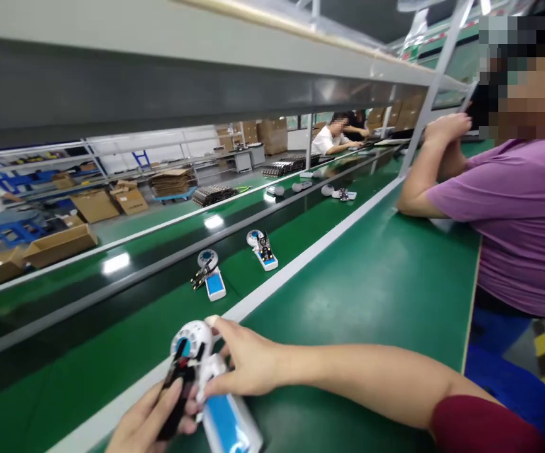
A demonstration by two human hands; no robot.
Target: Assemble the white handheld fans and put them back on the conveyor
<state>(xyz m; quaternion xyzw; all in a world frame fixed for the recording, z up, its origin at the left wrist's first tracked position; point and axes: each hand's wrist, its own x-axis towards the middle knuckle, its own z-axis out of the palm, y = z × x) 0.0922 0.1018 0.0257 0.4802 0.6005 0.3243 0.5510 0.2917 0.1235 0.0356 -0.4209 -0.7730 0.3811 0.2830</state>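
Observation:
My left hand (143, 418) is closed around a dark, blurred strip that looks like a circuit board (178, 402). Just beside it is a white plastic device housing (192, 336) with a round, ringed head and a long body bearing a blue panel (225, 418). My right hand (251, 362) grips this housing at the neck, fingers on the head and thumb on the body. The held parts overlap, so whether they are joined is unclear. Beyond my hands, a similar housing (216, 286) and another housing (269, 259) lie on the green belt, boards attached or resting on them.
A pale metal rail (310, 251) divides the belt (126, 371) from the green table (371, 289). Overhead runs a grey shelf (159, 82). To the right sits a co-worker in a purple shirt (522, 214), elbow on the table. More white housings (301, 187) lie farther along.

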